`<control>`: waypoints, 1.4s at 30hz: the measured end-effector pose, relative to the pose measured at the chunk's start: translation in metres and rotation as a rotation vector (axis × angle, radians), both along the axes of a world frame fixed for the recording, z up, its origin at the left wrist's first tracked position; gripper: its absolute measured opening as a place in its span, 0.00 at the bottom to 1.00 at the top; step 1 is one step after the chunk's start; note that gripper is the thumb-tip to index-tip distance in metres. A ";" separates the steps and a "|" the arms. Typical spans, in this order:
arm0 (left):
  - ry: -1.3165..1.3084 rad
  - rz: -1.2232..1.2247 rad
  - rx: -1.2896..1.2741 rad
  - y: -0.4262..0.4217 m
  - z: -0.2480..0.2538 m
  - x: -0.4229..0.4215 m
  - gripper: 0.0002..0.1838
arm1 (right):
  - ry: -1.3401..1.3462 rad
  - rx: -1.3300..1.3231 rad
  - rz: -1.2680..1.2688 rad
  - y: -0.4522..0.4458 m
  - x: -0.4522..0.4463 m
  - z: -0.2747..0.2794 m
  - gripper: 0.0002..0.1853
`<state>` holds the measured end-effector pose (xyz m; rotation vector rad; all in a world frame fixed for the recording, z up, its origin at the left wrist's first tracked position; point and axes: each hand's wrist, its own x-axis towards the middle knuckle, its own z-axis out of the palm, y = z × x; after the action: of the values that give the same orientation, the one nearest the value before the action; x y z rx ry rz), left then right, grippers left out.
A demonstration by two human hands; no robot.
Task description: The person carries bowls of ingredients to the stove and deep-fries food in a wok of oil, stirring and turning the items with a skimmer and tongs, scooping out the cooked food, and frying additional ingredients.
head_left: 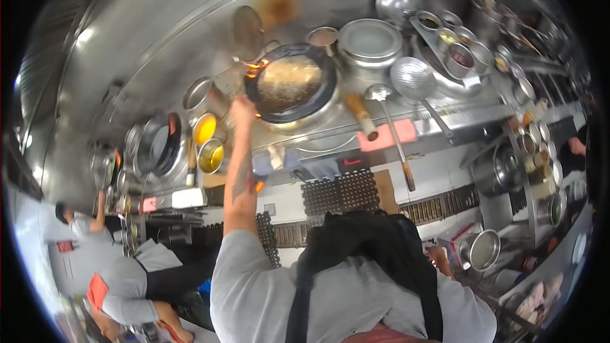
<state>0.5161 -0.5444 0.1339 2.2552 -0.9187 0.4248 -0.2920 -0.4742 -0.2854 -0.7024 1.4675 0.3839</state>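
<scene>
Wok (328, 82) sits far, left of centre, flame (252, 72) at its left rim. Your left hand (242, 112) is at its near-left edge, fingers' grip unclear; your right hand (440, 258), near right, likewise.

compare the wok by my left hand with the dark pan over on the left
Contents: the wok holds something golden-brown; the dark pan shows a plain grey inside.
Heat: flames show at the wok's left rim; none show at the dark pan.
Place: the wok is beside your left hand; the dark pan sits against other pans.
Both look round and dark-rimmed.
</scene>
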 end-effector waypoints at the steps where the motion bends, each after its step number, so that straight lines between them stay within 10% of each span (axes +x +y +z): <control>1: 0.021 0.037 0.058 0.000 0.001 -0.008 0.11 | 0.053 -0.115 0.109 0.012 0.014 0.027 0.16; 5: -0.081 -0.140 0.426 0.008 -0.018 0.037 0.11 | 0.163 0.012 -0.030 0.013 0.028 0.040 0.15; 9: 0.086 -0.109 0.097 0.022 0.048 -0.028 0.10 | -0.202 -0.315 0.344 0.002 -0.007 0.004 0.14; 12: 0.027 -0.138 0.155 0.010 0.018 -0.022 0.11 | -0.565 0.033 -0.402 0.001 -0.018 -0.020 0.14; 15: 0.061 -0.268 0.435 0.002 -0.003 -0.005 0.11 | -0.383 0.043 -0.199 -0.019 -0.022 -0.061 0.18; 17: 0.029 -0.155 0.270 0.011 0.022 -0.028 0.12 | -0.209 -0.742 0.782 -0.045 0.008 -0.004 0.15; 19: -0.025 -0.135 0.171 0.016 0.016 -0.031 0.12 | -0.055 -1.009 1.048 -0.069 0.028 0.024 0.13; 22: -0.122 -0.196 0.364 0.009 -0.020 0.030 0.12 | -0.027 -0.497 -0.103 -0.058 0.105 0.141 0.11; 23: -0.083 -0.181 0.375 0.004 -0.006 0.028 0.12 | -0.034 -0.503 -0.105 -0.065 0.098 0.123 0.11; 25: -0.056 -0.165 0.387 0.000 0.019 0.017 0.12 | -0.026 -1.405 1.250 -0.082 0.087 0.067 0.14; 27: -0.084 -0.090 0.320 0.003 0.018 0.012 0.12 | -0.166 -0.952 0.507 -0.078 0.102 0.070 0.20; 29: -0.121 -0.130 0.451 -0.008 0.012 0.025 0.12 | 0.036 -1.425 1.198 -0.080 0.104 0.065 0.17; 31: -0.149 -0.155 0.564 -0.010 0.019 0.022 0.12 | -0.273 -1.016 0.446 -0.082 0.108 0.056 0.14; 33: -0.050 -0.207 0.838 -0.004 0.069 0.000 0.12 | -0.103 -1.049 0.510 -0.087 0.113 0.080 0.14; 37: -0.104 -0.134 0.281 0.019 0.071 -0.046 0.11 | -0.062 -0.930 0.245 -0.088 0.097 0.071 0.15; 42: 0.101 -0.147 0.660 -0.022 0.030 -0.045 0.11 | -0.028 -0.866 0.390 -0.073 0.069 0.019 0.16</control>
<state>0.4714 -0.5666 0.1641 2.7272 -1.2982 -0.0815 -0.2233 -0.5472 -0.2659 -1.6891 1.4449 0.0043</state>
